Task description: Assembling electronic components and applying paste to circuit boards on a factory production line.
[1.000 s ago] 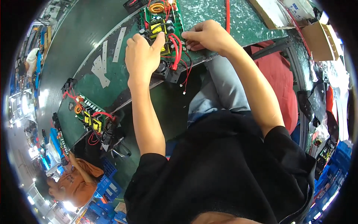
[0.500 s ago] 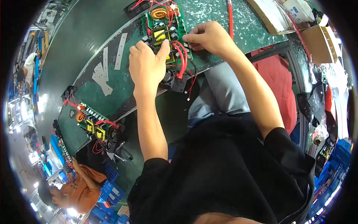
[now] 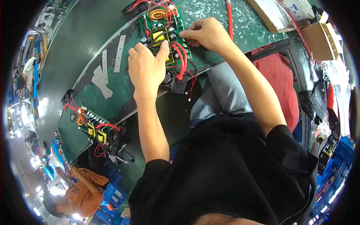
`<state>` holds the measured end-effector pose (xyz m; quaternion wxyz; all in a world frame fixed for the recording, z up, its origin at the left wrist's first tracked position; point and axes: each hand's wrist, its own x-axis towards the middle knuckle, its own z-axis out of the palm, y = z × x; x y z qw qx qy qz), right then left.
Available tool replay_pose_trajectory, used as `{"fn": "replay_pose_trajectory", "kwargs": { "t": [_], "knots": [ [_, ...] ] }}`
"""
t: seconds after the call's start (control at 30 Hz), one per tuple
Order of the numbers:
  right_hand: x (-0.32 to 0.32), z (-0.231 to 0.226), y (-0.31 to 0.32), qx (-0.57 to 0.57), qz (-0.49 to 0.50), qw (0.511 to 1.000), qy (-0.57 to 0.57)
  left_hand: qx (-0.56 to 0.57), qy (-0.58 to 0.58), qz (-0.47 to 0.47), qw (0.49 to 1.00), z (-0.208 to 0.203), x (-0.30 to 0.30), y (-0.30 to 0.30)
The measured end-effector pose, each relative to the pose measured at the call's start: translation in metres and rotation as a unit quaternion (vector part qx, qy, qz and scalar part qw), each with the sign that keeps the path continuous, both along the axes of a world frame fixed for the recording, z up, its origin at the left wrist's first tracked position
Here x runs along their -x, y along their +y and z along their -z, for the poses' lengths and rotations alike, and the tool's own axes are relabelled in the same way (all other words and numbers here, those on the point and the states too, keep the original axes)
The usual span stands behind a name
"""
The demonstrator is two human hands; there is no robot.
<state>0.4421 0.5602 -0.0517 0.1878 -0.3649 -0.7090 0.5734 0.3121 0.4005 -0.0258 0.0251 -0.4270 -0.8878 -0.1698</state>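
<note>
A green circuit board (image 3: 179, 23) lies on the bench near its front edge, crowded with yellow-wrapped transformers (image 3: 159, 36), a copper coil (image 3: 156, 14) and capacitors. Thick red wires (image 3: 182, 60) loop off its near end, beside a black fan (image 3: 169, 79). My left hand (image 3: 147, 67) grips the board from the left, thumb against a transformer, its other fingertips partly hidden. At the right edge of the board my right hand (image 3: 206, 34) is closed, thumb tip touching the rim and fingers curled. Whether a small part sits between those fingers cannot be seen.
Flat grey perforated strips (image 3: 105, 69) lie left of my left hand. A second wired board (image 3: 95, 125) rests at the bench's left end. A red tube (image 3: 230, 20) and an open carton (image 3: 320, 41) are to the right. A co-worker in an orange top (image 3: 84, 191) sits lower left.
Both hands stay at the board, and the right hand's thumb shifts slightly along its edge. The whole view slides a little. At lower left, the co-worker's arms and head have moved.
</note>
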Motion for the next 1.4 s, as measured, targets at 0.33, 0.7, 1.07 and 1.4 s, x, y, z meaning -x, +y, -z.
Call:
{"fn": "replay_pose_trajectory", "kwargs": {
  "t": [0.33, 0.7, 1.07, 1.4],
  "knots": [
    [0.009, -0.002, 0.013, 0.010, -0.014, 1.000, -0.016, -0.015, -0.004, 0.003, 1.000, 0.000, -0.001, 0.000],
    [0.012, -0.011, 0.023, -0.048, -0.058, 0.995, -0.071, 0.004, -0.003, -0.002, 1.000, -0.003, -0.002, 0.000],
    [0.017, -0.002, 0.031, -0.032, -0.013, 0.999, -0.031, 0.001, -0.001, 0.001, 1.000, -0.002, -0.003, 0.000],
    [0.021, -0.005, 0.040, -0.053, -0.038, 0.997, -0.032, -0.004, 0.003, 0.000, 1.000, -0.002, -0.002, 0.000]
  ]
}}
